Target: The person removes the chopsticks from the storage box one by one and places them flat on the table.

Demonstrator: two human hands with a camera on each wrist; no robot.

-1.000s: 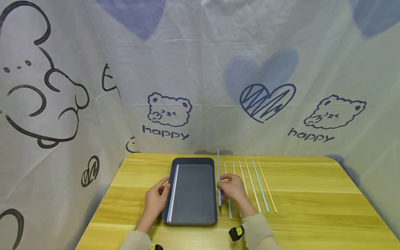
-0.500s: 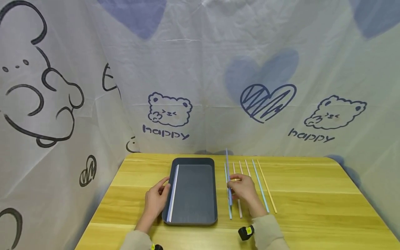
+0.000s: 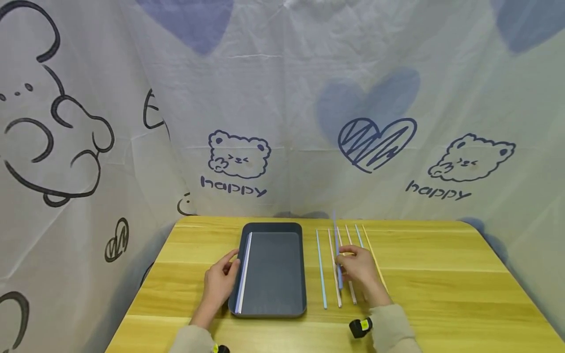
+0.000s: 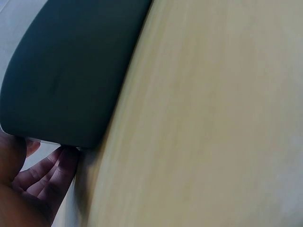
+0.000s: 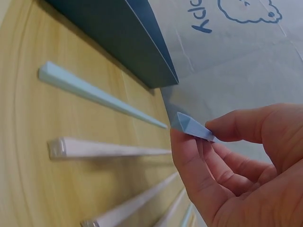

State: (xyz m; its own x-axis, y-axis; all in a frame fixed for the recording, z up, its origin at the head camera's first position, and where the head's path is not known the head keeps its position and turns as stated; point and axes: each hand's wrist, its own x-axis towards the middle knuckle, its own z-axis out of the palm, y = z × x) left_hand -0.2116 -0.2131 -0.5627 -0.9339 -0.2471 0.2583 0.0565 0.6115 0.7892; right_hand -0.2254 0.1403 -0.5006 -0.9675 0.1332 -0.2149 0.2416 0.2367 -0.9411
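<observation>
My right hand (image 3: 359, 268) pinches a blue-purple slide binding bar (image 5: 195, 128) between thumb and fingers; its near end is triangular. In the head view the bar is raised over a row of bars on the table, its far end blurred. The nearest in the row are a light blue bar (image 3: 321, 269) and a pale pink bar (image 5: 109, 150). My left hand (image 3: 220, 280) grips the left wall of a dark grey tray (image 3: 273, 316), with the fingertips partly hidden at its edge. A white bar (image 3: 244, 274) and a lilac bar (image 3: 241, 289) lie along the tray's left side.
To the right, more pink and blue bars and a yellow bar (image 3: 374, 255) lie side by side, partly behind my right hand. The wooden table (image 3: 450, 284) reaches back to a printed cloth (image 3: 304, 186), which also hangs along both sides.
My right hand has moved rightward with the blue-purple bar, from beside the tray's right wall to above the row of bars. The left hand and the tray have stayed in place.
</observation>
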